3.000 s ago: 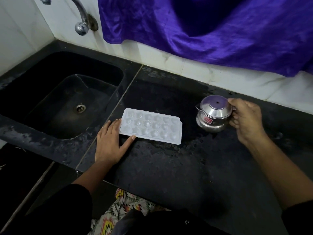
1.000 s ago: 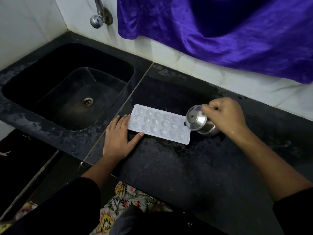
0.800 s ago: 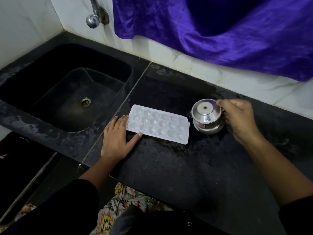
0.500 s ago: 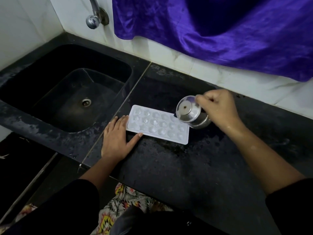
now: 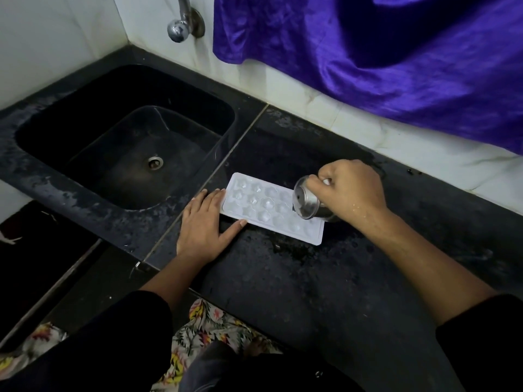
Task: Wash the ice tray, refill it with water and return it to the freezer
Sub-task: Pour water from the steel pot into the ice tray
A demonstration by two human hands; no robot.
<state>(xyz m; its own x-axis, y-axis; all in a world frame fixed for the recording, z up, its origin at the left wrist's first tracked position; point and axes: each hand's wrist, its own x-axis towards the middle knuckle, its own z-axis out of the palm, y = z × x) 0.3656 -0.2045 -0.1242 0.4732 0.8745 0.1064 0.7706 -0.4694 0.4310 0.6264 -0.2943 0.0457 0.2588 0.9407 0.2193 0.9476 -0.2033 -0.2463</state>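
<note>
Sink (image 5: 181, 97) near tray (image 5: 256, 203), purple cloth (image 5: 382, 60) behind

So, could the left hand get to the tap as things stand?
Probably yes. The left hand lies flat on the counter against the left end of the ice tray, holding nothing. Only the open sink lies between it and the wall tap. It would leave the tray unsteadied.

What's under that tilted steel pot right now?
The right end of the ice tray, on the black counter. The steel pot, gripped by the right hand, covers those cells; their fill is hidden.
</note>
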